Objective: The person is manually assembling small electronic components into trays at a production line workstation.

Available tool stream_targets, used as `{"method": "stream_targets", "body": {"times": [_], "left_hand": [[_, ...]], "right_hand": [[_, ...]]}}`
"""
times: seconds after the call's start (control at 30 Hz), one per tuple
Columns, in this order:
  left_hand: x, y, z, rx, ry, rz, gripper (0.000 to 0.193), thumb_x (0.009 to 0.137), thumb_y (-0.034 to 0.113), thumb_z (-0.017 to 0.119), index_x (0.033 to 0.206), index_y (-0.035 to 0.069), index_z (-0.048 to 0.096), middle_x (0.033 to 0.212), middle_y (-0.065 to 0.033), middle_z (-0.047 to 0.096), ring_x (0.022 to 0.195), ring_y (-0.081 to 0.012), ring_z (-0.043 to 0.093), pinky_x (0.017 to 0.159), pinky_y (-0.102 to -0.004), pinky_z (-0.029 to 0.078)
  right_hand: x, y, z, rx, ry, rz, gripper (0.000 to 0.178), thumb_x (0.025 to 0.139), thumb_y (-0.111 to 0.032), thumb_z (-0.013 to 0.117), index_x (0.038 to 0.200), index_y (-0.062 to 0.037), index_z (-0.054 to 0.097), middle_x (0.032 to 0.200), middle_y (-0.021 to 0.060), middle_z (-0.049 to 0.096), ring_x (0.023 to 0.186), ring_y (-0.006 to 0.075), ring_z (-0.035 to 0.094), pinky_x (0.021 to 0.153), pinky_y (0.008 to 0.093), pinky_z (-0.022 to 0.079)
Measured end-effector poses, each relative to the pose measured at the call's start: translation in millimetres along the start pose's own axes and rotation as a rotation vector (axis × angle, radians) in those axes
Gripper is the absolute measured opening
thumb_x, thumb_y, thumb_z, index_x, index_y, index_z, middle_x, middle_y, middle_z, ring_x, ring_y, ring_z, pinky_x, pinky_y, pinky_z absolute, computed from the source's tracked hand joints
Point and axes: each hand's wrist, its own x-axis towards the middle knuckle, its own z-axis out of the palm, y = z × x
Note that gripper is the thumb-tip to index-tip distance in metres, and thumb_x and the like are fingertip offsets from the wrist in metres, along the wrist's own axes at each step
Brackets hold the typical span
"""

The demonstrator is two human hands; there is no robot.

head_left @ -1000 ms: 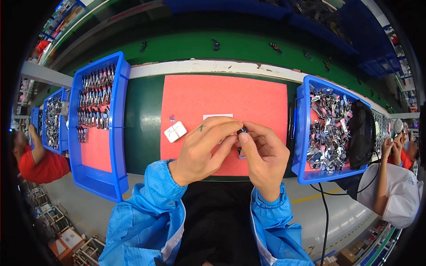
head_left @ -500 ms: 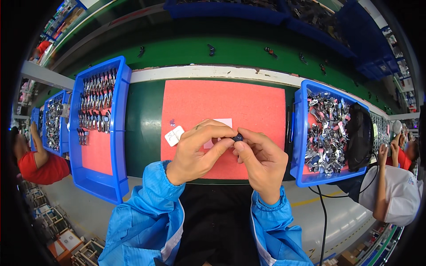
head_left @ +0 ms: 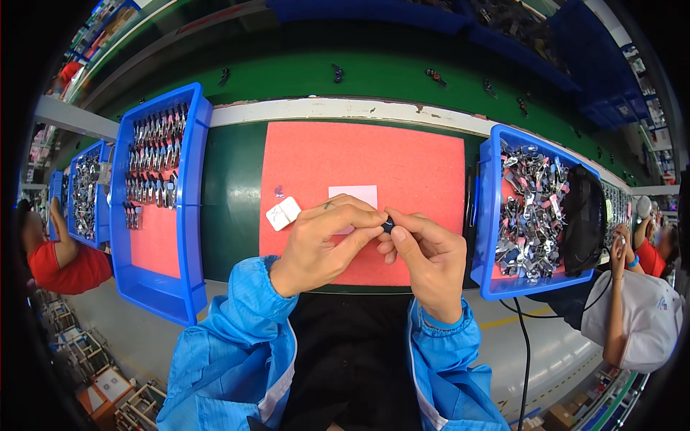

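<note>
Pink foam matting (head_left: 359, 154) covers part of the green bench (head_left: 233, 223) I watch from afar, between a left blue bin (head_left: 188, 215) and a right blue bin (head_left: 486, 248). Over the mat, I see the left hand (head_left: 325, 243) and right hand (head_left: 431, 255) pinching a small dark piece (head_left: 388, 225) between their fingertips, near the pale slip (head_left: 357, 193).

Glossy-looking dark piece (head_left: 388, 226), matt foam mat (head_left: 302, 154), smooth plastic tray (head_left: 190, 244), shiny metal clips (head_left: 533, 208)
</note>
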Motion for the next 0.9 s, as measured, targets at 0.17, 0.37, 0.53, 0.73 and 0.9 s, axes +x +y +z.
{"method": "stream_targets", "body": {"times": [0.17,0.37,0.53,0.73,0.9], "left_hand": [[-12.2,-7.8,-1.5,0.042,0.013,-0.029,0.017,0.091,-0.004,0.071,0.107,-0.002,0.072,0.101,-0.0141,0.074,0.089,-0.0209,0.071,0.079,-0.0303,0.055],[-25.8,-2.7,-13.2,0.04,0.083,-0.132,0.019,0.09,-0.006,0.07,0.109,-0.002,0.07,0.097,-0.0119,0.073,0.088,-0.0203,0.07,0.078,-0.0301,0.054],[-46.7,-18.1,-54.8,0.399,0.255,-0.256,0.023,0.085,-0.006,0.073,0.106,-0.001,0.069,0.098,-0.01,0.072,0.087,-0.021,0.068,0.079,-0.0323,0.054],[-48.9,-35.3,-74.6,0.946,0.129,0.1,0.024,0.08,-0.004,0.073,0.103,0.002,0.071,0.101,-0.008,0.07,0.089,-0.0257,0.065,0.077,-0.0361,0.053],[-53.5,-28.9,-69.4,0.941,0.165,0.075,0.018,0.078,-0.004,0.074,0.095,0.002,0.07,0.099,-0.0081,0.068,0.09,-0.0273,0.063,0.075,-0.0387,0.053]], "right_hand": [[-2.0,10.1,2.5,0.011,-0.023,0.079,0.026,0.101,0.001,0.058,0.125,0.0078,0.067,0.098,0.0129,0.071,0.083,0.0165,0.068,0.072,0.0278,0.055],[-7.2,26.6,9.9,0.022,-0.082,0.062,0.029,0.102,-0.002,0.058,0.129,0.0066,0.065,0.099,0.0119,0.071,0.084,0.0155,0.067,0.074,0.0277,0.054],[-7.3,28.5,6.1,-0.086,-0.03,0.102,0.032,0.102,-0.007,0.059,0.13,0.0066,0.063,0.099,0.012,0.072,0.085,0.0152,0.067,0.075,0.0277,0.054],[-7.3,20.4,-3.9,-0.199,0.049,0.059,0.029,0.102,-0.007,0.059,0.126,0.0076,0.064,0.097,0.0117,0.072,0.085,0.0149,0.067,0.075,0.0273,0.053],[-10.9,2.3,-22.4,-0.269,0.148,-0.035,0.028,0.102,-0.008,0.059,0.126,0.0075,0.064,0.097,0.0118,0.072,0.084,0.0146,0.067,0.074,0.0272,0.053]]}}
